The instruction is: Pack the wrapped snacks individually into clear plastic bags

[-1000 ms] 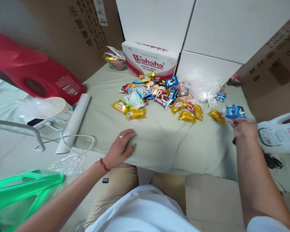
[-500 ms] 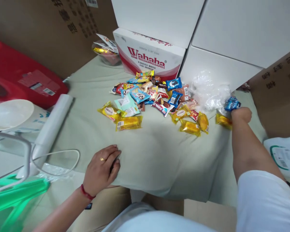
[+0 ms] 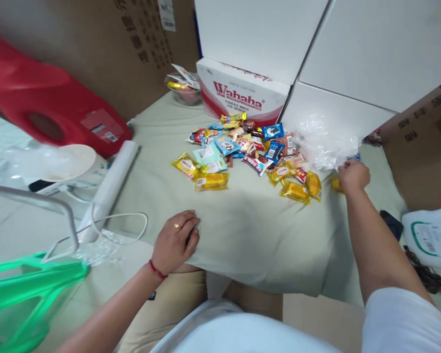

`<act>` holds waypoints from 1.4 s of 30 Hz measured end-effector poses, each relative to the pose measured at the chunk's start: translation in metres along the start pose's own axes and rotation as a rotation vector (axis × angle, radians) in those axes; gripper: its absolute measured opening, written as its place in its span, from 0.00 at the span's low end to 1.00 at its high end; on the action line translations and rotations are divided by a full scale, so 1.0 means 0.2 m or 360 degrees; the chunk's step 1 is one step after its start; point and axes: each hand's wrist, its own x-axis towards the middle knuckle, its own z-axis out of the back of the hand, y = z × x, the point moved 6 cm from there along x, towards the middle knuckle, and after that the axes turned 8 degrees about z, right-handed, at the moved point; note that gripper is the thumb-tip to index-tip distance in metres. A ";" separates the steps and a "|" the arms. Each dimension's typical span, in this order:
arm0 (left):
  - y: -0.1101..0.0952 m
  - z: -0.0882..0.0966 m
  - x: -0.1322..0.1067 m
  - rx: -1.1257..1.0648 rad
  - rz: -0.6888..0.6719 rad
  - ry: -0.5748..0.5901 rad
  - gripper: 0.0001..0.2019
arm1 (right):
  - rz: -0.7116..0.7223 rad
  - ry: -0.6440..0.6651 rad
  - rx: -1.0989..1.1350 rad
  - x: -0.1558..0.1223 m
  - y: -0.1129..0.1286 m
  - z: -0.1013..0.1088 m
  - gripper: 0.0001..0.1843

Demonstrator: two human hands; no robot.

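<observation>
- While the left hand (image 3: 174,240) lies back-upward by the front edge of the surface (image 3: 253,230), its fingers rest side by side, lightly bent, with the thumb held a little away from them.
- One yellow packet (image 3: 294,191) sits at the front of the pile, right of the surface's middle; its long axis runs nearly along the front edge, the right end slightly closer to that edge.
- Just beside it, an upended-looking yellow packet (image 3: 313,186) lies with its long axis running from front to back.
- Toward the left edge, a flat yellow packet (image 3: 212,182) points left to right, almost parallel to the front edge.
- Close to the right edge, the right hand (image 3: 354,175) has its fingers curled in; whether they pinch anything, I cannot tell.
- Partly covered by that hand, a half-hidden yellow packet (image 3: 335,184) shows only its left portion, so its long axis cannot be read.
- A sliver of blue wrapper (image 3: 356,157) shows just behind the knuckles.
- Crumpled clear plastic (image 3: 325,142) bulges toward the back right corner, its front right side reaching the right hand, with no plain direction.
- Behind the pile, the Wahaha carton (image 3: 242,93) stands at the back edge, long side running left to right.
</observation>
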 end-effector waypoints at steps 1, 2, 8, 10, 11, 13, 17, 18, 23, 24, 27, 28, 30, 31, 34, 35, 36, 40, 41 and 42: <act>0.01 0.01 0.00 -0.0088 0.0068 -0.0001 0.10 | 0.0040 -0.0073 -0.0027 -0.05 0.03 0.05 0.07; 0.01 0.02 -0.01 -0.0195 0.0156 -0.0008 0.09 | 0.0095 -0.0147 -0.0035 -0.12 0.06 0.11 0.07; -0.16 0.01 -0.02 -0.1098 0.0719 0.0060 0.11 | -0.0003 0.0265 0.1260 -1.00 0.32 0.19 0.19; -0.31 -0.08 -0.02 -0.1520 0.0930 0.0341 0.15 | -0.0238 0.0734 0.1560 -1.37 0.44 0.10 0.23; -0.39 -0.13 -0.02 -0.1729 0.1046 0.0502 0.18 | -0.0354 0.0898 0.1662 -1.53 0.49 0.06 0.24; -0.54 -0.23 -0.03 -0.2074 0.1203 0.0803 0.23 | -0.0494 0.1120 0.1854 -1.74 0.57 0.01 0.26; -0.60 -0.32 -0.03 -0.2321 0.1283 0.0830 0.27 | -0.0573 0.1280 0.1992 -1.84 0.57 0.01 0.25; -0.57 -0.32 -0.03 -0.2312 0.1291 0.0759 0.27 | -0.0548 0.1284 0.1928 -1.83 0.55 0.02 0.25; -0.42 -0.25 -0.05 -0.2116 0.1271 0.0599 0.25 | -0.0283 0.1159 0.1448 -1.69 0.42 0.07 0.20; -0.41 -0.23 -0.05 -0.2101 0.1247 0.0593 0.24 | -0.0243 0.1130 0.1396 -1.67 0.41 0.07 0.19; -0.41 -0.21 -0.05 -0.2226 0.1234 0.0639 0.24 | -0.0141 0.1133 0.1327 -1.66 0.40 0.06 0.19; -0.42 -0.22 -0.06 -0.2304 0.1276 0.0664 0.25 | -0.0104 0.1141 0.1299 -1.67 0.40 0.06 0.19; -0.42 -0.24 -0.07 -0.2406 0.1406 0.0661 0.28 | 0.0037 0.1074 0.1190 -1.68 0.40 0.07 0.18; -0.41 -0.24 -0.07 -0.2414 0.1462 0.0635 0.29 | 0.0165 0.1002 0.1127 -1.67 0.42 0.09 0.18; -0.39 -0.26 -0.06 -0.2349 0.1493 0.0564 0.29 | 0.0702 0.0878 0.0967 -1.68 0.51 0.16 0.24; -0.39 -0.26 -0.06 -0.2332 0.1474 0.0566 0.29 | 0.0872 0.0923 0.0929 -1.69 0.54 0.16 0.26; -0.39 -0.26 -0.06 -0.2332 0.1454 0.0583 0.29 | 0.1002 0.0999 0.0897 -1.71 0.57 0.15 0.23; -0.42 -0.25 -0.05 -0.2437 0.1487 0.0614 0.32 | 0.0918 0.1148 0.0912 -1.76 0.61 0.06 0.10; -0.42 -0.25 -0.06 -0.2441 0.1522 0.0595 0.33 | 0.0762 0.1116 0.0952 -1.77 0.59 0.04 0.10; -0.42 -0.24 -0.07 -0.2416 0.1556 0.0576 0.35 | 0.0585 0.1077 0.0998 -1.78 0.58 0.02 0.10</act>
